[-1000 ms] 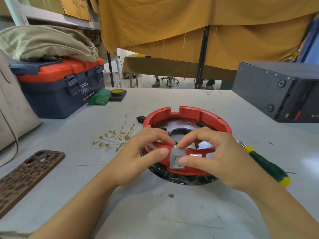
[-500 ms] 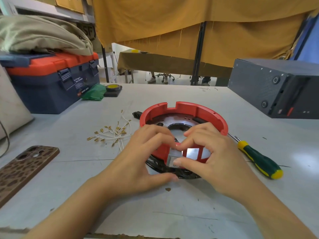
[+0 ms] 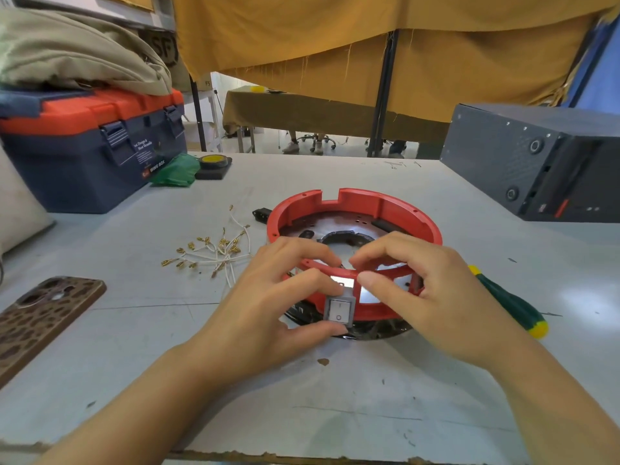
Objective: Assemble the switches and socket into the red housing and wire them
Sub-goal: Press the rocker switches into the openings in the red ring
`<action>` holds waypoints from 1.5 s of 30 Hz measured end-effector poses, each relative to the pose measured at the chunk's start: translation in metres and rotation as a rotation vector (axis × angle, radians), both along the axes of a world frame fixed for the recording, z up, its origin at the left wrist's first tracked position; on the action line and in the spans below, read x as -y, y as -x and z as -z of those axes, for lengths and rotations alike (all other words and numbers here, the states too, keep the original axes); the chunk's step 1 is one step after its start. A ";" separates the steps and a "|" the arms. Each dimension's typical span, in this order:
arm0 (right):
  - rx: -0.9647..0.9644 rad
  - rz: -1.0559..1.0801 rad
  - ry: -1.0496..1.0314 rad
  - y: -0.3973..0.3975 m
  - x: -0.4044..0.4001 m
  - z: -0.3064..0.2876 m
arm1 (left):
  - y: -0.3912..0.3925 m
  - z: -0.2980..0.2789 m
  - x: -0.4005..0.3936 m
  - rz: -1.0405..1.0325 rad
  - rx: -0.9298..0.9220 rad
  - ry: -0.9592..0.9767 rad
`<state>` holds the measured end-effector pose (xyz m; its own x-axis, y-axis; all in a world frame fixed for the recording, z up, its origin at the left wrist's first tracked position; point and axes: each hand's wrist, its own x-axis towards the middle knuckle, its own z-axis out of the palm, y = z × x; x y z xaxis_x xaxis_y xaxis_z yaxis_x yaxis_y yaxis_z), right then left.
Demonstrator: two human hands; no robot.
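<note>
- Far left of the frame: a phone in a brown spotted case (image 3: 43,317) lies on the tabletop (image 3: 335,397), and a navy toolbox with an orange lid (image 3: 90,142) stands at upper left. Neither plays a part in this step.
- Left of centre: a bundle of white wires with brass crimp terminals (image 3: 214,251) lies loose just beside the red housing (image 3: 355,209), untouched. Wiring looks not yet begun.
- Centre: the left hand (image 3: 268,310) is the grip on the rocker switch (image 3: 339,310). Forefinger above and thumb below pinch it, with the other fingers curled over the housing's near rim.
- The switch sits at the lower centre of the frame, against the outside of the housing's near wall, at the leftmost rectangular cut-out. Whether it is fully clicked in cannot be told.
- Just right of it: the right hand (image 3: 429,290) grips the rim beside the switch, thumb on the outer wall and fingers inside, steadying the ring.
- The step in hand, as I judge it, is seating the first switch. The next move calls for a square push until it sits flush, with the housing braced against sliding.
- The open cut-outs to the switch's right await the remaining parts.
- Right: a green-handled screwdriver (image 3: 510,303) lies partly behind the right hand.
</note>
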<state>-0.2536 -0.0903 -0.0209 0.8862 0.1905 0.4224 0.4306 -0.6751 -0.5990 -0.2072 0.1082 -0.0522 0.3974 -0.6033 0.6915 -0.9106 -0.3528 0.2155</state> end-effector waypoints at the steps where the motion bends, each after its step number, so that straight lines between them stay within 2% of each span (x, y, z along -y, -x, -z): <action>1: -0.004 0.009 0.017 -0.001 0.000 0.001 | 0.000 0.001 0.001 -0.007 -0.010 0.001; 5: -0.028 0.005 0.096 -0.003 -0.001 0.001 | 0.001 0.004 0.002 -0.038 -0.021 0.013; 25: -0.070 -0.021 0.085 -0.002 0.004 -0.002 | 0.002 0.003 0.004 -0.063 -0.047 0.012; 37: -0.106 -0.050 0.092 -0.003 0.006 -0.001 | -0.001 0.005 0.010 -0.161 0.032 -0.031; 39: -0.095 -0.038 0.123 -0.005 0.005 -0.001 | -0.001 0.004 0.009 -0.166 0.010 -0.046; 43: -0.120 -0.023 0.234 -0.010 0.003 -0.004 | 0.001 0.003 0.006 -0.210 -0.188 -0.016; 45: -0.142 -0.031 0.234 -0.012 0.004 -0.004 | 0.000 0.003 0.005 -0.234 -0.224 -0.035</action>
